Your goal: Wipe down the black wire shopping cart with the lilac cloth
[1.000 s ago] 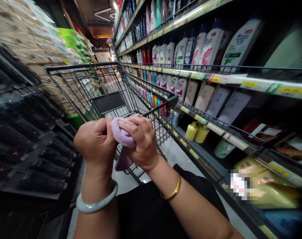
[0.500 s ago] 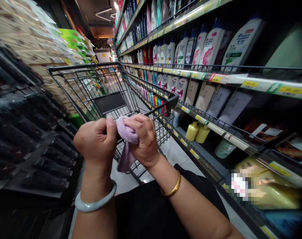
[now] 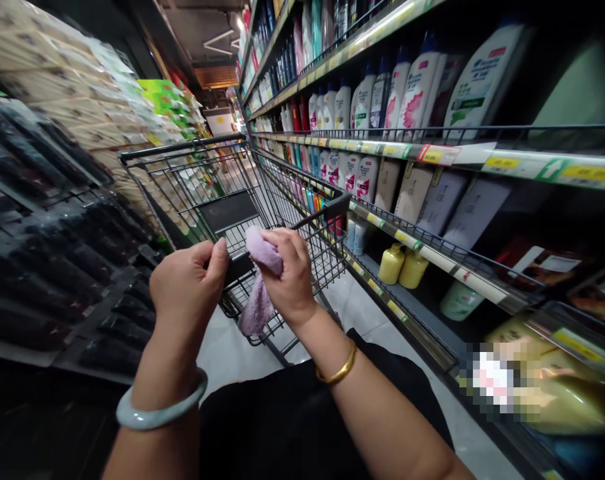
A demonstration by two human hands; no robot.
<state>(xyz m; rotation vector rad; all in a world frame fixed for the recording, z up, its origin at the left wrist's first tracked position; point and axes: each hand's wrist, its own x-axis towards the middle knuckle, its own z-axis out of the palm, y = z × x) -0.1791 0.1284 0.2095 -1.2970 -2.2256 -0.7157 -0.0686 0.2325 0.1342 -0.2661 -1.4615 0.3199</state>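
Note:
A black wire shopping cart [image 3: 227, 212] stands right in front of me. My left hand [image 3: 187, 277] is closed round the left part of its handle [image 3: 239, 265], thumb on top. My right hand [image 3: 293, 277] clutches a light purple cloth [image 3: 264, 251] folded over the handle farther right. One end of this cloth hangs below the bar. A short stretch of bare handle shows between the left hand and the cloth. The fingertips of the left hand are hidden.
Shelves of shampoo bottles [image 3: 417, 93] run along the right, close to the cart. Yellow pump bottles [image 3: 392, 263] stand on a lower shelf. Dark packaged goods [image 3: 37, 247] hang on the left, below stacked tan packs [image 3: 47, 67]. Pale floor tiles [image 3: 362, 307] show beneath.
My right hand and the cloth have slid right along the handle, away from my left hand, baring some of the bar. The left hand stays on the handle. The view has shifted slightly.

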